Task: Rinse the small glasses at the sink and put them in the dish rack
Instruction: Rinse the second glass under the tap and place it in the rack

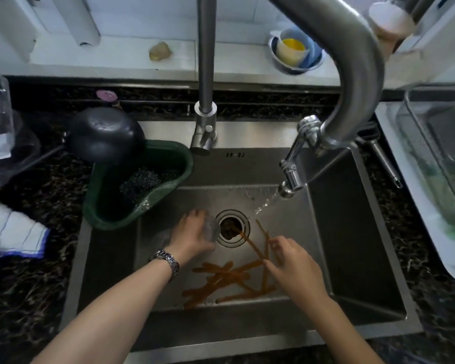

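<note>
A: What is located at the left of the sink?

B: A white cloth is laid on the dark table. A black pan is rested upside down over a green corner strainer, in which a steel scourer is kept.

A: How is the left hand engaged?

B: A small glass is gripped, with the fingers curled round it, low in the basin and just left of the drain. A wristwatch is worn on that arm.

A: And the centre?

B: Brown chopsticks are scattered on the basin floor. Water is discharged from the faucet nozzle towards the drain.

A: The right hand?

B: Some chopsticks are touched by loosely bent fingers; whether any are pinched cannot be determined.

A: Far right?

B: A dish rack is positioned on the table beside the sink.
</note>
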Demonstrator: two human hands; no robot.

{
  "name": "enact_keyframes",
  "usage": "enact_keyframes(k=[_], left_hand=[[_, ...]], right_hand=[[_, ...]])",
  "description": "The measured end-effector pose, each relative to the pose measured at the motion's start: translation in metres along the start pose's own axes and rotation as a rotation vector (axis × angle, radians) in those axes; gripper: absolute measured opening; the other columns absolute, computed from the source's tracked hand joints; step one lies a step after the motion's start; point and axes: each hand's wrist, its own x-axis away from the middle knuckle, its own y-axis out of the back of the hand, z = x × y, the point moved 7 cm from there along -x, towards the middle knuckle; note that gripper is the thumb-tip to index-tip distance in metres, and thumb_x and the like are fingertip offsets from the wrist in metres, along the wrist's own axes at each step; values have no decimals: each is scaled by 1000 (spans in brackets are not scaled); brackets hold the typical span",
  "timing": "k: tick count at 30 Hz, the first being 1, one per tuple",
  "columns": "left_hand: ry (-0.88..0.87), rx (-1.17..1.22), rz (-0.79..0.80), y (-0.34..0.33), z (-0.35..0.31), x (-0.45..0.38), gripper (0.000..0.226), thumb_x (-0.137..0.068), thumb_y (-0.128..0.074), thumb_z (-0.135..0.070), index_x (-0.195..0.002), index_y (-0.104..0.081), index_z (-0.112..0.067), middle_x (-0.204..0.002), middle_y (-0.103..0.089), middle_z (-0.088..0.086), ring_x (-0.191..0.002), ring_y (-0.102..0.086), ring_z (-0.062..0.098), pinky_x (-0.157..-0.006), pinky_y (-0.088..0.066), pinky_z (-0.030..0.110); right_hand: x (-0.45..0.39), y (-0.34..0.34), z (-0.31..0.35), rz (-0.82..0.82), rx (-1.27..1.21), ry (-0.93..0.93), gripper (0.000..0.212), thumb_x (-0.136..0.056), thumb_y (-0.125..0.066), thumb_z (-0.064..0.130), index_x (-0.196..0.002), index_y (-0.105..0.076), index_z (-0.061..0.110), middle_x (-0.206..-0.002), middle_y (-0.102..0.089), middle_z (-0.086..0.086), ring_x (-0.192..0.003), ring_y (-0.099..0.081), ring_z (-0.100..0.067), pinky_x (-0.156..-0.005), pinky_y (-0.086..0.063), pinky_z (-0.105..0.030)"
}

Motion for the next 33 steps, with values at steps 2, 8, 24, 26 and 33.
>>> enact_keyframes(k=[2,8,24,26,33], left_hand=[[-6,33,-55,8,-11,8,84,-66,-79,-42,-136,-43,-15,-131,-48,8,-119,-50,29,-90,-48,35],[-67,154,-190,38,-47,38,81,-60,-81,-48,-129,-50,-19,-119,-55,2,-108,-56,20,-86,-53,33],[-11,432,-286,71,-113,102,76,-54,-88,-47,-122,-58,-30,-111,-63,-12,-101,-59,3,-92,-51,23],[-14,479,-277,70,-116,101,76,-53,-88,-46,-122,-60,-29,-110,-65,-10,-100,-61,4,-93,-52,26],[-33,629,-155,60,-126,89,93,-59,-89,-40,-139,-45,-25,-127,-58,-6,-109,-59,7,-97,-51,27]], right_hand=[[-1,7,-3,19,-7,16,40,-87,-66,32,-124,-52,28,-114,-57,12,-101,-57,-4,-85,-54,-26],[-4,22,-8,97,-38,74,40,-85,-68,29,-123,-52,28,-117,-56,11,-103,-56,-3,-85,-52,-24],[-4,37,12,114,-482,382,80,-60,-89,28,-123,-41,44,-123,-51,15,-113,-52,4,-92,-44,-11],[-7,43,11,89,-495,384,75,-58,-90,27,-114,-44,48,-118,-56,15,-108,-55,6,-86,-45,-8],[-15,57,-5,-66,-460,361,62,-56,-87,34,-111,-59,24,-101,-66,11,-91,-65,-2,-77,-56,-26]])
